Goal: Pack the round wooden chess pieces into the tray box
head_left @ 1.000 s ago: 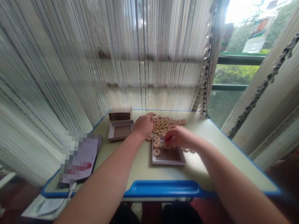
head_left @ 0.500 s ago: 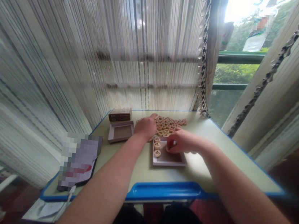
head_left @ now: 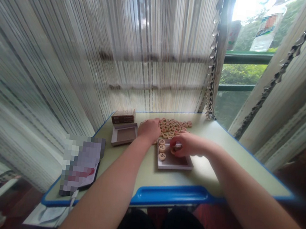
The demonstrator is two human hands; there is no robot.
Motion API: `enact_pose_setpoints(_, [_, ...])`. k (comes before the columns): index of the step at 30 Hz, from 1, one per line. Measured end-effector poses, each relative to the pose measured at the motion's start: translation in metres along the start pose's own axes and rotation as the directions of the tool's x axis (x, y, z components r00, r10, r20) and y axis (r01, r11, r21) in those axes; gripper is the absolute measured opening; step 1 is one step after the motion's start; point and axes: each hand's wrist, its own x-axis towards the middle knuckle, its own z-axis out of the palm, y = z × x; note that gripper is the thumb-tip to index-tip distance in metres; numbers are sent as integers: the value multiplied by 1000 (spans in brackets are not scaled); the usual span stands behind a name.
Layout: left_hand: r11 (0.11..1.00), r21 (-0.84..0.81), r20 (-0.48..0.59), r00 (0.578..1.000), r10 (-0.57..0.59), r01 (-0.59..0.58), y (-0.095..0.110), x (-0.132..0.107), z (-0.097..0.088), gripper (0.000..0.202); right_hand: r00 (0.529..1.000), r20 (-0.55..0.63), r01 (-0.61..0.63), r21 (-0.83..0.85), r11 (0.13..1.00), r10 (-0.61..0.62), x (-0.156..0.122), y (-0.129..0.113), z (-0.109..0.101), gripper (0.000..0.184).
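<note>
A shallow brown tray [head_left: 176, 162] lies in the middle of the small table, with three round wooden game pieces [head_left: 161, 148] lined up along its left side. My right hand [head_left: 187, 144] hovers over the tray's upper part, fingers pinched on a wooden piece. My left hand [head_left: 149, 129] rests curled at the left edge of a heap of wooden pieces [head_left: 174, 126] behind the tray; whether it holds one is hidden.
The table [head_left: 145, 173] is pale green with a blue rim. A second empty tray [head_left: 124, 134] and a brown box [head_left: 123, 117] stand at the back left. A blurred flat device [head_left: 81, 165] lies at the front left. Curtains hang behind; a window is at the right.
My right hand has shifted slightly down into the tray with its piece. My left hand has edged right toward the heap.
</note>
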Motion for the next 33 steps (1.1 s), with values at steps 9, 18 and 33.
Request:
enact_pose_setpoints(9, [986,133,375,915,-147,104,-8,-6,-27,30,998,34,-61,125,990,58,0,9,-10,19])
enact_pose_setpoints(18, [989,102,467,883,46,-105,-17,-6,-23,40,892,-236,-388,33,921,385,16,56,7,22])
enact_pose_setpoints(33, [988,126,355,934,42,-93,-17,-4,-21,25,904,-223,-361,59,931,365,16,53,6,21])
